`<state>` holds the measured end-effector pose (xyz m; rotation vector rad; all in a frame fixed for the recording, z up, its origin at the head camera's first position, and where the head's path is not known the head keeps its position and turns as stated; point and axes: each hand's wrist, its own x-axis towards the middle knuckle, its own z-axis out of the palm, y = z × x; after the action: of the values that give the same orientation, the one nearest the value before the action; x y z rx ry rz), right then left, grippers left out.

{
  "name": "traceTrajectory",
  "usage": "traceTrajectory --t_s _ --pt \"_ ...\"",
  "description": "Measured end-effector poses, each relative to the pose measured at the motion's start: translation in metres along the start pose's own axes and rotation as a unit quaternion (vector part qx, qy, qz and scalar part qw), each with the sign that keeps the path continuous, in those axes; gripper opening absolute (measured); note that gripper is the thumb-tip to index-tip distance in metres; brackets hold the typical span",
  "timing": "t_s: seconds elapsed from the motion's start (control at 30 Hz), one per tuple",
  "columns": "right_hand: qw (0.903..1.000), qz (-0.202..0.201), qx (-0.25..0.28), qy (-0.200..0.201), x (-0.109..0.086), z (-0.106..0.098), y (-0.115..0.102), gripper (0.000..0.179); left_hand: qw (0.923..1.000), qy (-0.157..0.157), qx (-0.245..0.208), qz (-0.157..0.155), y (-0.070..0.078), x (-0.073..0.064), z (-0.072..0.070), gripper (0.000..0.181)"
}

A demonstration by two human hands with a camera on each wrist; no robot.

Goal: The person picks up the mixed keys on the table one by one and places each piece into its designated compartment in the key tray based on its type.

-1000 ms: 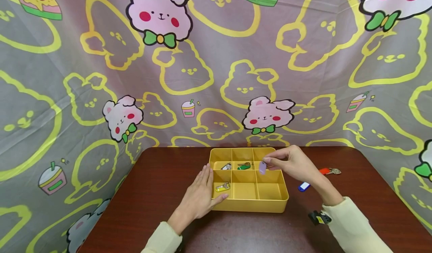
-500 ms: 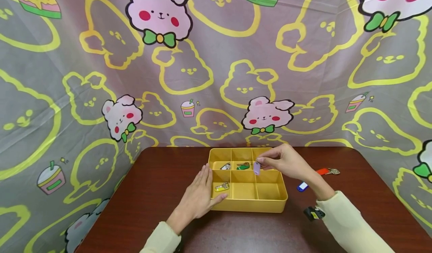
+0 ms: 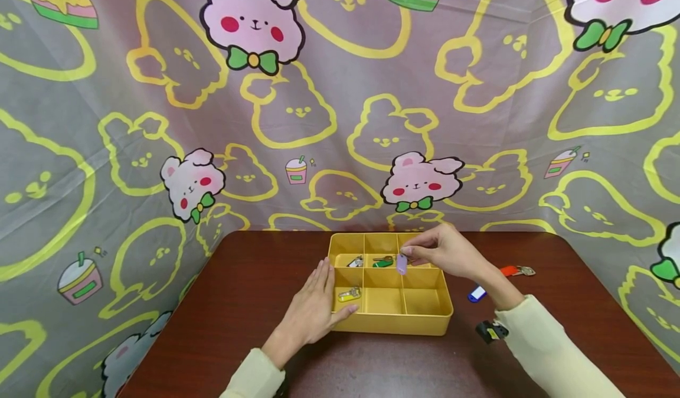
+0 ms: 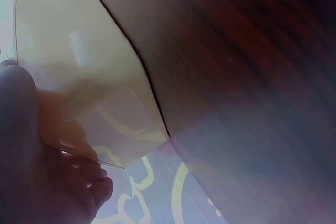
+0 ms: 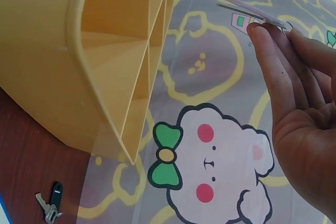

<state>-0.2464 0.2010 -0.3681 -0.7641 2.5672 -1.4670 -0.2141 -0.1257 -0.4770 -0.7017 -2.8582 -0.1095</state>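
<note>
A yellow six-compartment box (image 3: 390, 323) stands on the table. My left hand (image 3: 313, 309) rests with straight fingers along its left wall, the thumb over the front rim; the left wrist view shows the hand (image 4: 47, 171) against the wall. Between thumb and fingertips my right hand (image 3: 451, 256) pinches a key with a purple tag (image 3: 402, 264), hanging over the divider near the back right compartments. A metal key (image 5: 247, 12) sticks out from those fingers in the right wrist view. A white-tagged key (image 3: 355, 261), a green-tagged key (image 3: 382, 262) and a yellow-tagged key (image 3: 349, 294) lie in separate compartments.
Right of the box, a blue key tag (image 3: 477, 293) and a red-tagged key (image 3: 516, 271) lie on the brown table (image 3: 255, 286). The right wrist view also has a black-tagged key (image 5: 54, 200) there. A patterned cloth (image 3: 340, 91) hangs behind the table.
My right hand has shifted a little left over the box, carrying the purple-tagged key. The left hand and the box have kept their places.
</note>
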Motion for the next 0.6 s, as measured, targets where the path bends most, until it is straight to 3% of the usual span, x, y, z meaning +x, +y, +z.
traceTrajectory --t_s 0.6 --pt "0.9987 0.009 -0.012 -0.049 0.017 0.004 -0.003 0.02 1.0 0.001 -0.009 -0.002 -0.001 0.001 0.001 0.102"
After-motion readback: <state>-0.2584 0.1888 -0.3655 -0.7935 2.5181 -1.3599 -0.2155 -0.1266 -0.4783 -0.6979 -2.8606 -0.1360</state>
